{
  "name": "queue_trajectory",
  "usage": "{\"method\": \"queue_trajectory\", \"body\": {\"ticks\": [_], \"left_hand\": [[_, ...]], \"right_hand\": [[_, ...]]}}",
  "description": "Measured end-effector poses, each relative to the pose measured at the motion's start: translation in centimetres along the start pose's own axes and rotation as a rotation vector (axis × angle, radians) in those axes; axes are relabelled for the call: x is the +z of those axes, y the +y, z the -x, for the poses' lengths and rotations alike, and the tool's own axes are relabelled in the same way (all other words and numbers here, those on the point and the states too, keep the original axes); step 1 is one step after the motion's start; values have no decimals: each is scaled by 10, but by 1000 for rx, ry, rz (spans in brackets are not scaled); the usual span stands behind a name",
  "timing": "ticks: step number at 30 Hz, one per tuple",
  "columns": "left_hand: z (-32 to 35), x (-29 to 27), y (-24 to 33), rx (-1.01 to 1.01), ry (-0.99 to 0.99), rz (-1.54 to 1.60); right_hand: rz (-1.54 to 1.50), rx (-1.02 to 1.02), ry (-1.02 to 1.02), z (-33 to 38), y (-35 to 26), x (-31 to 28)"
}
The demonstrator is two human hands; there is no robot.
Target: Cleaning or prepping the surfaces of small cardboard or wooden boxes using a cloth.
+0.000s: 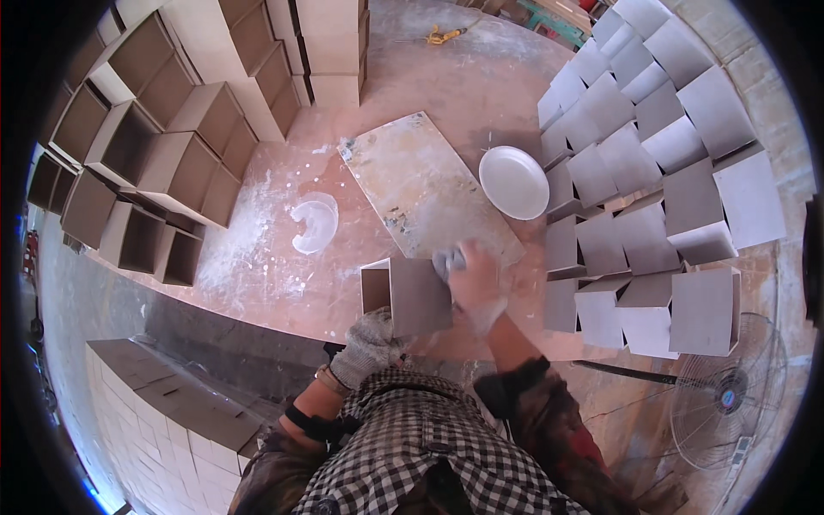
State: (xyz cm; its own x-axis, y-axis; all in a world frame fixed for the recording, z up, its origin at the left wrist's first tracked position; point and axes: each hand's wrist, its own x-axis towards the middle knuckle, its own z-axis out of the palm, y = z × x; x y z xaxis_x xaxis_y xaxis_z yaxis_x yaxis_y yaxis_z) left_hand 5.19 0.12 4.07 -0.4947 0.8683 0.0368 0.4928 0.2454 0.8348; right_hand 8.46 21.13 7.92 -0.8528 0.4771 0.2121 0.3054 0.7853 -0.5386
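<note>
An open-ended brown-grey cardboard box is held just in front of my body, over the table's near edge. My left hand, in a grey knitted glove, is closed on the box's lower left edge, its fingers partly hidden. At the box's upper right edge is my right hand, closed, with something grey at its fingertips. Whether that grey is a cloth or the glove's fingers I cannot make out. Beyond the box lies a stained flat board, with a white oval plate beside its right edge.
Stacked open boxes fill the table's left side. More boxes stand in rows at the right. A white smear marks the table. A yellow tool lies far back. A fan stands at lower right, boxes at lower left.
</note>
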Motion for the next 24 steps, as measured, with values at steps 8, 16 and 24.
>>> {"method": "queue_trajectory", "body": {"ticks": [8,16,24], "left_hand": [[7,1,-6,82,89,165],[1,-6,1,75,43,33],[10,5,-17,66,35,176]], "right_hand": [[-233,19,-224,82,-16,-11],[19,69,-77,-8,-19,9],[-230,-65,-264,64,-44,-5]]}}
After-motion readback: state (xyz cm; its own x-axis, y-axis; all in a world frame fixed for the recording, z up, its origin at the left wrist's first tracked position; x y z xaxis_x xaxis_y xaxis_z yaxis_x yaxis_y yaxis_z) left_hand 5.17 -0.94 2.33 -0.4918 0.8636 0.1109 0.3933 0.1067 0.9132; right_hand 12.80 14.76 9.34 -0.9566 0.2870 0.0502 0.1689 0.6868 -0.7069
